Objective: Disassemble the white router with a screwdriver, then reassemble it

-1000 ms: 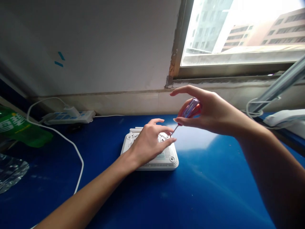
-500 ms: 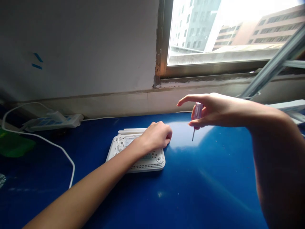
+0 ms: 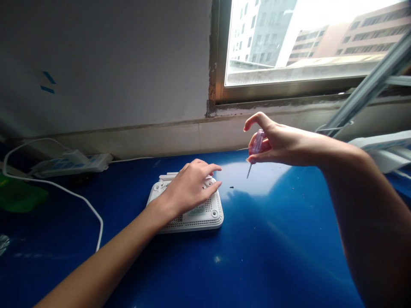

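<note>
A white router [image 3: 214, 213] lies with its vented, labelled underside up on the blue table [image 3: 276, 248]. Over its far half is my left hand [image 3: 195, 184], thumb and fingers apart and nothing between them; it hides part of the casing. Just right of the router, a small dark screw [image 3: 231, 187] rests on the tabletop. Above the table, my right hand [image 3: 272, 141] grips a screwdriver [image 3: 257, 142] by its translucent pinkish handle, index finger raised and the thin metal shaft slanting down to the left.
A white power strip [image 3: 99, 162] with a plug sits at the back left, and its white cable [image 3: 86, 203] curves towards me. Green material [image 3: 24, 196] lies at the left edge. A metal frame bar [image 3: 362, 85] slants across the window side at right.
My left hand has opened and drawn back left over the router, and a screw now shows on the table where it was. My right hand with the screwdriver has shifted slightly left and up.
</note>
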Action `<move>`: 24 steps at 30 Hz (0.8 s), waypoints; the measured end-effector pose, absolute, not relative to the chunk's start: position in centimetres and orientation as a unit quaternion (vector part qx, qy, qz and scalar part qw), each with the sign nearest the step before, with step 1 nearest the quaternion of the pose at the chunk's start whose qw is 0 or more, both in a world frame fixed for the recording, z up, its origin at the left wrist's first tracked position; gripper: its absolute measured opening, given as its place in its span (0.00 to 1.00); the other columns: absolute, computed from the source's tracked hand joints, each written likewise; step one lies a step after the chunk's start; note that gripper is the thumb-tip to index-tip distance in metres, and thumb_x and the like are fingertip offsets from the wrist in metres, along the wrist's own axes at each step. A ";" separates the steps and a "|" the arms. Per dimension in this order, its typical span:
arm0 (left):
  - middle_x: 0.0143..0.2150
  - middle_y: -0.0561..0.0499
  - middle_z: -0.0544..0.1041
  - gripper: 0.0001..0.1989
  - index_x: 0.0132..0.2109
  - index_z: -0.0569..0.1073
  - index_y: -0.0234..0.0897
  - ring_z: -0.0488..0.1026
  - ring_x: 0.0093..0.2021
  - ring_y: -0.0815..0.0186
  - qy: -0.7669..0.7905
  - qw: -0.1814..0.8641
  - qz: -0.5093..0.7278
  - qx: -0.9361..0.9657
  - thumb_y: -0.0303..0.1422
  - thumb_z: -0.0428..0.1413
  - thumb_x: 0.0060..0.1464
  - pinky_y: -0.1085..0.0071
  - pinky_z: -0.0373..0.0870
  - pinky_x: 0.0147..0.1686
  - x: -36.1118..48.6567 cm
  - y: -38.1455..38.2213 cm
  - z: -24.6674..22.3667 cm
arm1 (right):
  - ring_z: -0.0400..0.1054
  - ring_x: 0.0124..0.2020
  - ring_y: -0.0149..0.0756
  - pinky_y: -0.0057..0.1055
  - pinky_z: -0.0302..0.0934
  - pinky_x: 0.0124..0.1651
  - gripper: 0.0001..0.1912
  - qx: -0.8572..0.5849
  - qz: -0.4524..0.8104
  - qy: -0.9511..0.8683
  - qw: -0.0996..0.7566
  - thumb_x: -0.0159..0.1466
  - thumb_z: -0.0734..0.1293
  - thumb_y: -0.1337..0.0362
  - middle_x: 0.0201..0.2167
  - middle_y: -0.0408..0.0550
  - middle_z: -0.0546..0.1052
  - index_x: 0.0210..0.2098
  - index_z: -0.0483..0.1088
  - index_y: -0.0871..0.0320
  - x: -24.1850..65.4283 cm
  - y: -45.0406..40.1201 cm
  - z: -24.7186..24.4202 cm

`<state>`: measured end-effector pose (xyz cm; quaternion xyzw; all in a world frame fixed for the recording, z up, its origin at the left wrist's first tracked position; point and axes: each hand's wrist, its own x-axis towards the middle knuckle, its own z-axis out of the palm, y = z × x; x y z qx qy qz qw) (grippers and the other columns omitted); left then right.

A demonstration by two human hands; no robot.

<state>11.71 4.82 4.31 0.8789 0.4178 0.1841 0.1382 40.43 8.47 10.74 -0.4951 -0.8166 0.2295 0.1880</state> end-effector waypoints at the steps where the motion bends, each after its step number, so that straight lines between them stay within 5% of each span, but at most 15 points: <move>1: 0.58 0.43 0.83 0.20 0.63 0.79 0.39 0.76 0.62 0.51 0.420 0.134 0.200 0.875 0.39 0.61 0.69 0.55 0.74 0.63 10.7 4.2 4.4 | 0.81 0.32 0.45 0.36 0.75 0.30 0.36 -0.493 0.226 -0.816 0.200 0.60 0.76 0.54 0.34 0.41 0.82 0.61 0.57 0.46 40.1 8.5 10.7; 9: 0.80 0.45 0.62 0.45 0.77 0.62 0.57 0.52 0.80 0.35 0.438 0.122 0.101 0.885 0.62 0.63 0.59 0.28 0.53 0.74 4.2 0.4 2.5 | 0.80 0.37 0.44 0.40 0.78 0.39 0.30 -0.436 0.255 -0.792 0.342 0.67 0.73 0.57 0.37 0.43 0.78 0.60 0.54 0.49 34.4 7.2 9.2; 11: 0.80 0.43 0.61 0.49 0.77 0.62 0.56 0.54 0.79 0.34 0.433 0.104 0.097 0.890 0.62 0.66 0.56 0.28 0.51 0.74 3.5 0.1 1.9 | 0.80 0.37 0.42 0.41 0.79 0.44 0.30 -0.410 0.304 -0.774 0.374 0.67 0.75 0.58 0.36 0.42 0.78 0.58 0.53 0.49 33.2 6.2 8.1; 16: 0.77 0.40 0.66 0.50 0.76 0.64 0.48 0.64 0.75 0.38 0.444 0.067 0.133 0.884 0.59 0.69 0.54 0.32 0.53 0.76 2.8 -0.1 1.1 | 0.80 0.34 0.40 0.37 0.79 0.36 0.30 -0.378 0.390 -0.727 0.420 0.67 0.77 0.55 0.36 0.42 0.80 0.57 0.55 0.48 32.1 3.3 6.1; 24: 0.75 0.41 0.69 0.55 0.78 0.57 0.47 0.66 0.74 0.41 0.470 0.049 0.197 0.859 0.57 0.71 0.52 0.35 0.54 0.75 2.9 -0.5 0.1 | 0.78 0.37 0.39 0.37 0.77 0.41 0.22 -0.401 0.219 -0.808 0.373 0.73 0.71 0.56 0.40 0.44 0.78 0.58 0.57 0.48 31.3 1.1 4.3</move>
